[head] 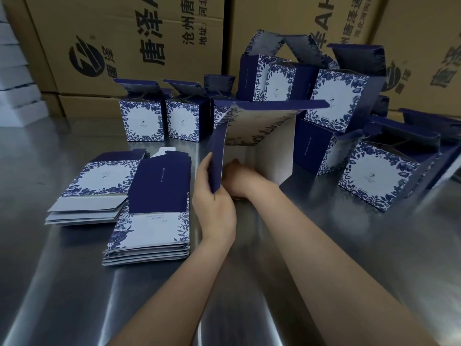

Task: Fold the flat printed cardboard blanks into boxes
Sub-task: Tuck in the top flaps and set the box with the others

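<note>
A half-folded floral blank stands open on the steel surface. The left grip pinches it by its navy side flap, while the right grip reaches into its white inside with the fingers hidden, so I cannot tell whether it grasps anything. Left of that blank lie two stacks of flat blanks, with finished boxes behind and to its right, and brown shipping cartons beyond.

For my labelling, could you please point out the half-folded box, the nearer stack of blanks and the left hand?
half-folded box [274, 151]: head view, white inner panel.
nearer stack of blanks [159, 188]: head view, top blank's navy panel.
left hand [214, 208]: head view, middle of the hand.
</note>
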